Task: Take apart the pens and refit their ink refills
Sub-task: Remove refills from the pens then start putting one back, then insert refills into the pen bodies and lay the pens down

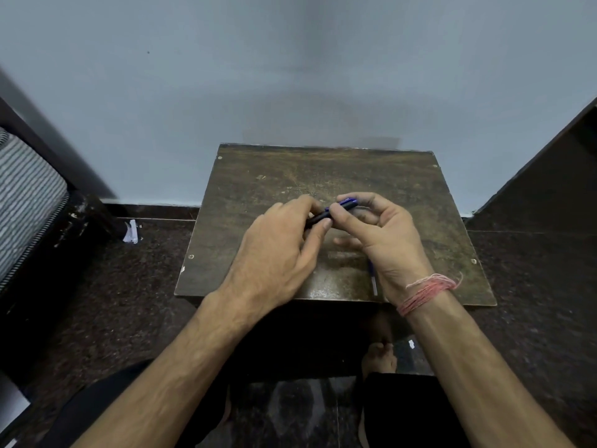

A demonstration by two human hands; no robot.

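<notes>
A dark blue pen is held level above the small brown table, slanting up to the right. My left hand pinches its lower left end with thumb and fingers. My right hand grips the upper right end, where a brighter blue clip shows. A thin refill or pen part with a pale tip lies on the table under my right wrist, partly hidden by it.
The table stands against a pale blue wall on a dark stone floor. A striped cushion on dark furniture is at the left, a dark cabinet at the right. A foot rests below the table's front edge.
</notes>
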